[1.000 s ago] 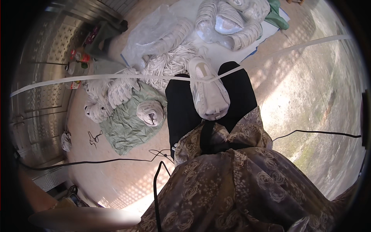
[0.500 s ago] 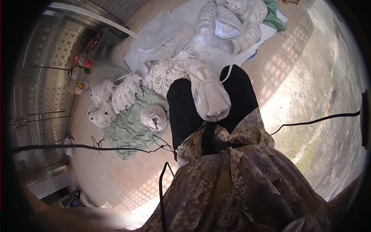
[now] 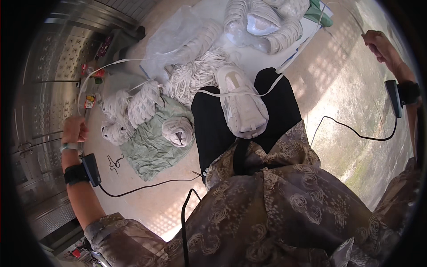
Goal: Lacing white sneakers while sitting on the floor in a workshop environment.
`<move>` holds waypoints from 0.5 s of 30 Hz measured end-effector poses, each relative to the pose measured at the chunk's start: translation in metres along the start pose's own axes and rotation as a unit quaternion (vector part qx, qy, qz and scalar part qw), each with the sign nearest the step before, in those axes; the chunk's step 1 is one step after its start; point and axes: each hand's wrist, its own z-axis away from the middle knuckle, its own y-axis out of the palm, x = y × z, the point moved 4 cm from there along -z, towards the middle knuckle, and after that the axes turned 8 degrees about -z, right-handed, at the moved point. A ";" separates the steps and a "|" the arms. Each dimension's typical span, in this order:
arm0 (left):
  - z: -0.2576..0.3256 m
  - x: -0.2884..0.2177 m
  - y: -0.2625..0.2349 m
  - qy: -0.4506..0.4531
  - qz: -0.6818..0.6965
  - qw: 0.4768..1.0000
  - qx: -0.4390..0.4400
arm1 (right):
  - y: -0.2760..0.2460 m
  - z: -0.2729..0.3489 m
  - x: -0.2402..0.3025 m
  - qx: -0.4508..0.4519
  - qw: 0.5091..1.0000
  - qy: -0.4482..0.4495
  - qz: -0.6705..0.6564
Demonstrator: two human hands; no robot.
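A white sneaker rests on my lap between my black-clad knees, its heel toward me. One long white shoelace crosses the shoe in a loose curve and arcs out to both sides. Far out on the left, my left hand is closed, with one stretch of the lace rising from it. Raised at the far right, my right hand is closed on the other stretch of the lace. Just beyond the shoe lies a heap of loose white laces.
Several lace-wrapped white shoes sit at left, with another white shoe on a green cloth. Bagged white shoes lie on a white sheet ahead. Metal doors stand left. Black cables run from my wrist devices.
Both hands have come into view, spread wide apart to left and right. The lace has swung outward and now lies lower across the shoe.
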 end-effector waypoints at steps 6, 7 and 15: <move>0.106 -0.066 0.265 0.159 0.214 0.885 0.383 | 0.269 0.076 -0.060 0.291 0.821 0.234 -0.432; 0.117 -0.085 0.282 0.205 0.265 0.858 0.388 | 0.290 0.080 -0.050 0.304 0.803 0.227 -0.459; 0.199 -0.215 0.318 0.673 0.050 0.737 0.044 | 0.346 0.051 0.002 0.230 0.851 0.092 -0.463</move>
